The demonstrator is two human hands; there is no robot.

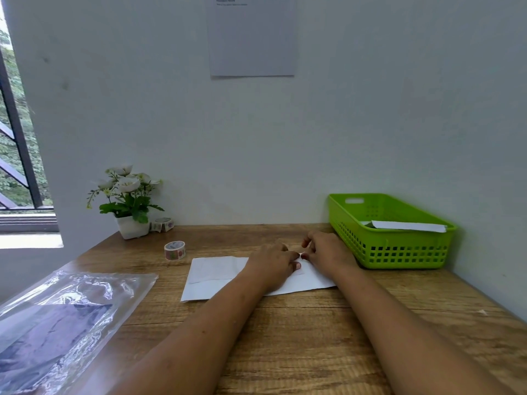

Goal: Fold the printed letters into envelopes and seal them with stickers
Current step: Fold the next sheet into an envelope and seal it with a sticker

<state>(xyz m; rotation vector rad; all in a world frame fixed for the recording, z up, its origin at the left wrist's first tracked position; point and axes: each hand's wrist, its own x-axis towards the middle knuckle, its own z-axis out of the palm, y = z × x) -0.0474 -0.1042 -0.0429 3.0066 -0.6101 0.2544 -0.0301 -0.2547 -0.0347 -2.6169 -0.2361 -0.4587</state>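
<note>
Envelope point(216, 276) lies under both hands, left point(272, 265) and right point(325, 249), fingertips pinched together on it.

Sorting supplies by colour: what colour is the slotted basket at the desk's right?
Bright green basket, clearest in the head view.

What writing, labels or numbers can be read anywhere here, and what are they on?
Sheet on the wall: two lines of print at its top, too small and blurred to read.
Sticker roll on the desk: coloured pictures, no legible words.
Second roll by the plant pot: pattern only, unreadable.
White envelope under the hands: no print visible.
</note>
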